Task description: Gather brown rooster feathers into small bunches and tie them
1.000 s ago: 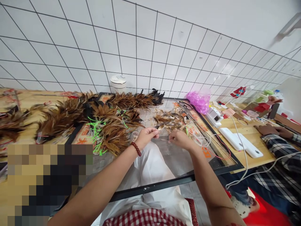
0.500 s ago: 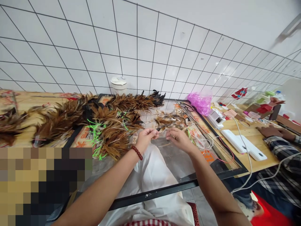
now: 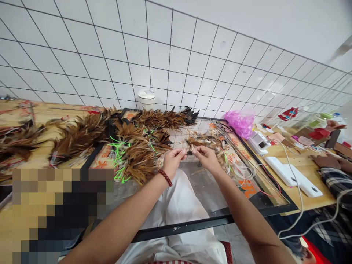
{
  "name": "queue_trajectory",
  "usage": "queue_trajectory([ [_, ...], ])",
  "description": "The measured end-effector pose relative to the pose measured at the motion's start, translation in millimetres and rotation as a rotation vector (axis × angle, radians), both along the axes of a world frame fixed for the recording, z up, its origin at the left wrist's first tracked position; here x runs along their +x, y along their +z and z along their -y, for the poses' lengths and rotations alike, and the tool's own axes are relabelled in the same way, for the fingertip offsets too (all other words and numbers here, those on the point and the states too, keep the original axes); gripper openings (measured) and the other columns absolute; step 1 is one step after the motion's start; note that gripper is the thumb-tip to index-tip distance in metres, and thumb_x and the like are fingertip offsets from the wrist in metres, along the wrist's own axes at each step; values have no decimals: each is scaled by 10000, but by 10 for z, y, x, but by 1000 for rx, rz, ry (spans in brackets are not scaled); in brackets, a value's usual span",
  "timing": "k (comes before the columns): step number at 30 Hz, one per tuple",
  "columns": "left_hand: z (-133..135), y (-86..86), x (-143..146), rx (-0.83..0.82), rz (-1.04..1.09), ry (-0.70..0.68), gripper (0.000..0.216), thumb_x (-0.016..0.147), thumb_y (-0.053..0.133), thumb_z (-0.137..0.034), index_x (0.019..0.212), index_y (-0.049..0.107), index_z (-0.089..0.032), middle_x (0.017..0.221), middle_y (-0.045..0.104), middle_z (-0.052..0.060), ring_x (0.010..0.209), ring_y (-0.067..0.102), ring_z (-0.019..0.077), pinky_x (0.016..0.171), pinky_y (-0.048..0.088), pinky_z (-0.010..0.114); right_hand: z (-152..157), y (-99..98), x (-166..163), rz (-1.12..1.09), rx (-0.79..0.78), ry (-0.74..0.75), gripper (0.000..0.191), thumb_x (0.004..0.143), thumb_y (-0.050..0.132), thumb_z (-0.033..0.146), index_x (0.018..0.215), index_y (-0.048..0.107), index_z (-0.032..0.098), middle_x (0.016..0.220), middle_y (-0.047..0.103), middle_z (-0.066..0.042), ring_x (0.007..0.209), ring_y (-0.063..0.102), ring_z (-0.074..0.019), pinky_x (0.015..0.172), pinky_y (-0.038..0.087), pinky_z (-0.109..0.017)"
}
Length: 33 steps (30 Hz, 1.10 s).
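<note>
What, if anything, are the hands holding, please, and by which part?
I cannot tell: the left hand and right hand look pinched, but anything held is too small to identify.

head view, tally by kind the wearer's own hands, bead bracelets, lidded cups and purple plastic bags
wearer's left hand and right hand: 2
bead bracelet: 1
lidded cup: 1
purple plastic bag: 1
total: 5

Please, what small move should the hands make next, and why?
Probably the right hand should ease toward the left hand: both are pinched, facing each other across a small gap, near the loose feathers. Anything held is too small to tell.
</note>
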State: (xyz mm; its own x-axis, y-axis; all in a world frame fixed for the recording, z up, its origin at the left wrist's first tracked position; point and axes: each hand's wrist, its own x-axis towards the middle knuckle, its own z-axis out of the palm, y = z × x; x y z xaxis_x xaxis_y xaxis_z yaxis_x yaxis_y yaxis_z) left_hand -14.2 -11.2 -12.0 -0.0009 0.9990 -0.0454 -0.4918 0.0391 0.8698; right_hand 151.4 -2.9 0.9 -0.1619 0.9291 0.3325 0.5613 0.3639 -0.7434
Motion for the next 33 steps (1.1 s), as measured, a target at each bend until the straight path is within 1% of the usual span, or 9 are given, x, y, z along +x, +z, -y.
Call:
queue_trajectory([
  [2,-1,-10,-1,2,-1,-1,323,560,831,-367,734,713,-123,649,651,13,596,553,87,651,438,250,41,-6,-61,-162,-116,76,311,845,587,481,780,621,178,637,561,14,569,474,-118,570,373,-243],
  [4,-5,-19,-6,-6,17,-3,330,543,841,-360,743,726,-123,663,664,17,612,558,90,666,447,253,80,25,-130,-216,-140,139,327,818,615,495,763,617,173,645,547,19,582,460,-108,578,364,-238],
  [7,-8,-15,-18,-26,59,-22,336,515,858,-355,723,735,-123,692,684,32,654,580,104,700,464,263,126,92,-200,-200,-136,191,345,810,619,505,745,617,167,660,543,18,616,454,-104,605,361,-236],
  [10,-1,13,-34,-46,96,-55,349,481,877,-360,703,740,-128,715,698,40,686,601,116,729,478,272,148,121,-214,-180,-171,190,372,801,620,528,728,606,164,656,534,19,619,444,-101,603,355,-235],
  [14,23,51,-54,-31,89,-118,357,489,878,-367,707,743,-120,708,696,48,697,609,124,747,485,278,141,93,-199,-260,-238,204,395,774,640,547,690,576,166,636,516,24,610,439,-101,594,354,-238],
  [19,34,52,-56,1,56,-175,314,515,873,-342,689,727,-124,683,681,35,661,587,107,706,473,256,131,69,-197,-309,-324,269,415,776,638,552,652,545,167,592,478,35,567,411,-92,571,327,-242],
  [22,22,34,-52,-26,78,-145,335,492,883,-339,692,717,-128,715,692,33,669,595,102,701,473,246,138,77,-207,-337,-332,267,420,787,626,556,651,544,168,578,475,37,549,401,-89,554,315,-243],
  [26,8,18,-52,-53,78,-108,357,475,890,-340,698,715,-123,707,695,34,660,599,99,698,477,242,152,98,-231,-381,-322,213,424,758,648,576,672,571,167,583,514,28,544,433,-94,554,345,-246],
  [33,20,19,-51,-34,48,-130,366,485,883,-344,735,744,-115,734,710,55,688,617,125,741,492,289,175,132,-271,-465,-318,188,419,730,674,581,665,598,174,611,569,14,576,493,-106,589,405,-253],
])
